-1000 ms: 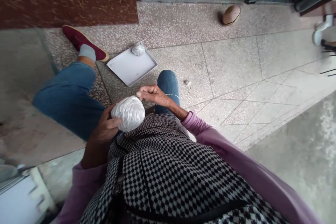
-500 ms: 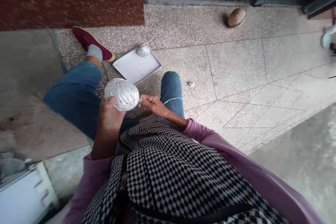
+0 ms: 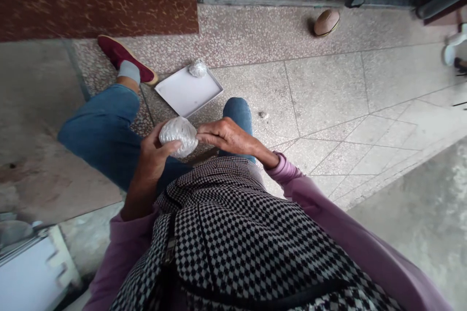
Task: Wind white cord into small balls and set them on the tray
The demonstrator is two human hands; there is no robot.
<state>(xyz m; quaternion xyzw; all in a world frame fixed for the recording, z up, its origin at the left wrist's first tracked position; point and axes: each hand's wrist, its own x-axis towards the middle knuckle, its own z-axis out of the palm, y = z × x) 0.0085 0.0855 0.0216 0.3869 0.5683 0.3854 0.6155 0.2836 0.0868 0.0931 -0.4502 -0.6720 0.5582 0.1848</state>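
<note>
Fingers of your L hand (image 3: 153,155) grip the white ball (image 3: 178,131) in head view, left of frame centre; R hand (image 3: 229,135) has its fingertips at the ball's right edge, can't tell if pinching anything. Prob. winding step; next turn prob. needs L steady, R feeding evenly w/ light tension

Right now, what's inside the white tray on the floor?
A shiny, whitish ball sits in the white tray, by one corner. What's under the ball is covered, so I can't see it.
</note>
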